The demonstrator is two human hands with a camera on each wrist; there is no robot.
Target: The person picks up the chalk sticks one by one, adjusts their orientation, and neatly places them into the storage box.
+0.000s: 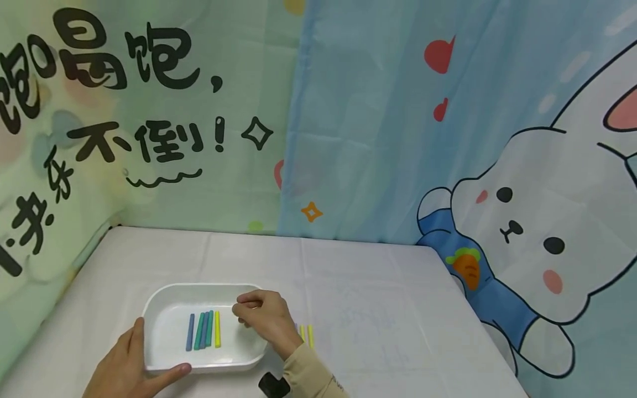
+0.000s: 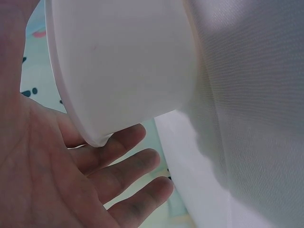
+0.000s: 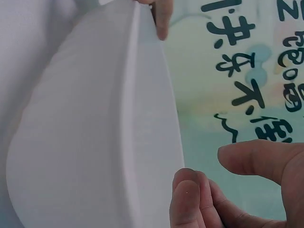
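A white tray with rounded corners lies on the table. Inside it, several slim blue, green and yellow sticks stand in a row, chalk-like in shape. At the tray's near left corner, my left hand holds the rim, thumb along the front and fingers on the left side. The left wrist view shows those fingers against the tray's outer wall. Over the tray's right end hovers my right hand, its fingers bent. In the right wrist view, thumb and fingertips are apart, with nothing between them.
More sticks, yellow and purple, lie on the white cloth just right of the tray, partly hidden by my right hand. A printed curtain hangs behind the table. A black device sits at my right wrist.
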